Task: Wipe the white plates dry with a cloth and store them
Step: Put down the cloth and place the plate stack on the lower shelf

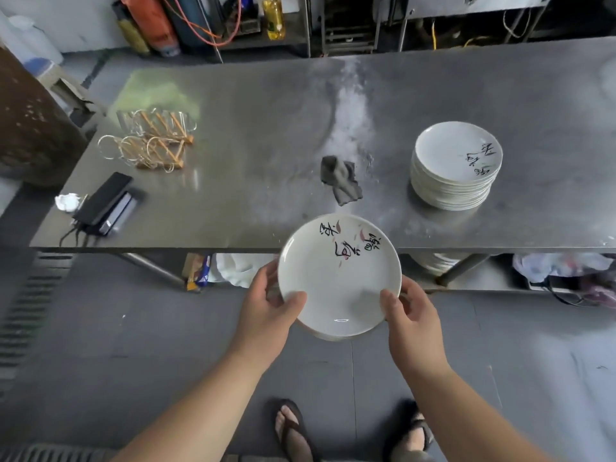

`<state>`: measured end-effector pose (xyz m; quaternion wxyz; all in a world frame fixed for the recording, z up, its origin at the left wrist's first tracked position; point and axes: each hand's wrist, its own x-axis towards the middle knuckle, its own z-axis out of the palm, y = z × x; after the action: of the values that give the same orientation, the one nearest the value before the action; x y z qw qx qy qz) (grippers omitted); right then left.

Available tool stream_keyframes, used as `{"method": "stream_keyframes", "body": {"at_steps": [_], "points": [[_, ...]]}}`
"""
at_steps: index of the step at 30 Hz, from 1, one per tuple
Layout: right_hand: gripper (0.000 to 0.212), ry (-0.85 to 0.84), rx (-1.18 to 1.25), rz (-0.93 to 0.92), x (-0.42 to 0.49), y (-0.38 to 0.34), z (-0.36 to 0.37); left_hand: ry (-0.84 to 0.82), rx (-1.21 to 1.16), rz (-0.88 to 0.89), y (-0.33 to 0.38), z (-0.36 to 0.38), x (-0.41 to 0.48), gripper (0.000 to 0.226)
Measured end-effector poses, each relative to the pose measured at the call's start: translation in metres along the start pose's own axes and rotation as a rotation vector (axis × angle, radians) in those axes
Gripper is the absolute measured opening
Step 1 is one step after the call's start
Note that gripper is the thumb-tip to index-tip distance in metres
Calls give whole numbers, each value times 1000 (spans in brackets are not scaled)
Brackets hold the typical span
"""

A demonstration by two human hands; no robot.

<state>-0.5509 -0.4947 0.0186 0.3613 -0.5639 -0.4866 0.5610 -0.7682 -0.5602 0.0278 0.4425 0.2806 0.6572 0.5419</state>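
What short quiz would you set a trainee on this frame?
1. True or false: the cloth lies on the table, held by nobody.
2. On which side of the cloth does the stack stand? A left; B right; C under it.
3. Fill in: the plate is held by ____ grips.
Key: 1 true. 2 B. 3 both: the left grip and the right grip hold its rim.
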Motion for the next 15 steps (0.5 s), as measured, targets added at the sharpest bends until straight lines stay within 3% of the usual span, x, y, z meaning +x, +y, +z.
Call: {"method": "stream_keyframes", "body": {"at_steps": [12,15], "points": [[56,-16,-61,129,13,105,-4,-2,-17,-100,-107,6,4,57],[57,-9,-75,137,28,144,-6,6,-2,-104,-146,17,16,66]]}}
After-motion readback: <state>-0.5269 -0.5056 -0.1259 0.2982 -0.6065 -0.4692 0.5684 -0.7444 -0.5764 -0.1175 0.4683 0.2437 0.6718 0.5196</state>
